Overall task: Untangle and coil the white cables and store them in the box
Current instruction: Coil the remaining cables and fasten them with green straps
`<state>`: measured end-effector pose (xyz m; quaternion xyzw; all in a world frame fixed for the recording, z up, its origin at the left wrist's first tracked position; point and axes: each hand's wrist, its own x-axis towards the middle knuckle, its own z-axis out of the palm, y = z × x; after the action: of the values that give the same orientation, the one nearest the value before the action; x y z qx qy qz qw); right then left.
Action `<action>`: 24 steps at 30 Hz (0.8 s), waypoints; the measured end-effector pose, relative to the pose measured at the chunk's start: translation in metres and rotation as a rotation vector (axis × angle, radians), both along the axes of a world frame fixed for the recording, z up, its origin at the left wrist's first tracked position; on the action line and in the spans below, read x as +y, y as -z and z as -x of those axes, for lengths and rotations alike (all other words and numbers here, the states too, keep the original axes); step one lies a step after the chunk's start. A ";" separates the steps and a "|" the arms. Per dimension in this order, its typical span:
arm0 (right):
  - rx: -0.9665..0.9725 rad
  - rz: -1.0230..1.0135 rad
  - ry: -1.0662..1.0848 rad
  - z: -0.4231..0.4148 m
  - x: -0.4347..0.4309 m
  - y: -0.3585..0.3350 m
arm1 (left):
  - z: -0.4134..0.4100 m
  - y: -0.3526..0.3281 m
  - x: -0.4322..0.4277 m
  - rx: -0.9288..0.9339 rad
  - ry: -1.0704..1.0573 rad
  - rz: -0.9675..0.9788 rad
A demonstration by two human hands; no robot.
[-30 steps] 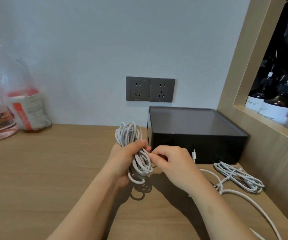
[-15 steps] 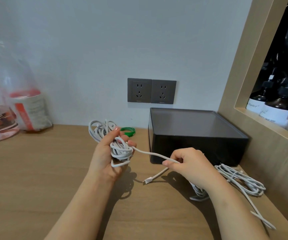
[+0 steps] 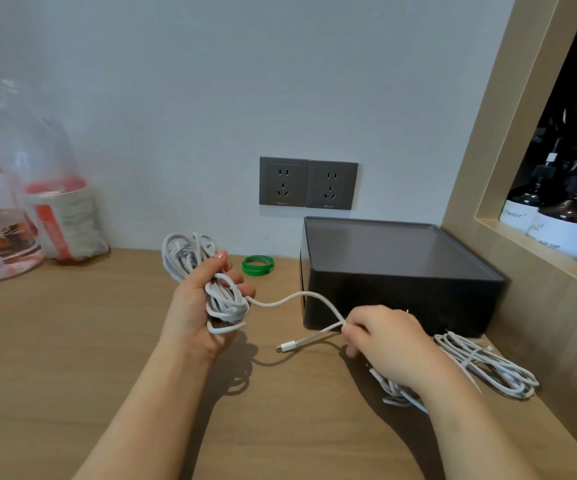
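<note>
only readable writing is on the shelf (image 3: pixel 487 133) up and to the right of the right hand (image 3: pixel 387 344): one dark bottle (image 3: pixel 522 206) is showing "master" on its white label, and the bigger bottle (image 3: pixel 569 223) beside it is showing "liquid soap" along the bottom. the print on the red and white bag (image 3: pixel 62 216), way off to the left of the left hand (image 3: pixel 193 306), is coming out too blurry to read.

the left hand is gripping a bundle of white cable (image 3: pixel 226 303), fingers curling round the middle, with loops poking out above and below the fist. one strand (image 3: pixel 297 299) is running from the bundle across to the right hand, which is pinching it between thumb and fingertips. the plug end (image 3: pixel 288 347) is sticking out just left of that hand.

more white cable is lying in a loose heap (image 3: pixel 487 368) on the table (image 3: pixel 72 341), just right of the right hand and partly hiding under the wrist. the black box (image 3: pixel 401 271) is sitting right behind the right hand. a green band (image 3: pixel 258 265) is lying just past the left hand's fingers, between them and the box. two grey wall sockets (image 3: pixel 307 183) are sitting above that.
</note>
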<state>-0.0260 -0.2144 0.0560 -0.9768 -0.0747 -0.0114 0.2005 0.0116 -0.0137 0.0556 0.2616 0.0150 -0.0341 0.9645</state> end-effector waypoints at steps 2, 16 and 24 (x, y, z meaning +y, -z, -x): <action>-0.020 -0.178 0.074 -0.002 0.000 0.001 | 0.002 0.001 -0.004 -0.010 0.033 -0.069; -0.025 -0.659 -0.085 0.001 0.001 -0.008 | 0.015 0.011 -0.027 -0.085 -0.139 -0.955; -0.222 -0.617 -0.113 0.005 0.019 -0.005 | 0.023 0.009 -0.043 -0.175 -0.059 -1.042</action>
<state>-0.0307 -0.1952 0.0605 -0.8572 -0.1432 -0.1288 0.4776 -0.0114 -0.0567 0.0462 0.7075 -0.0431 0.0271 0.7048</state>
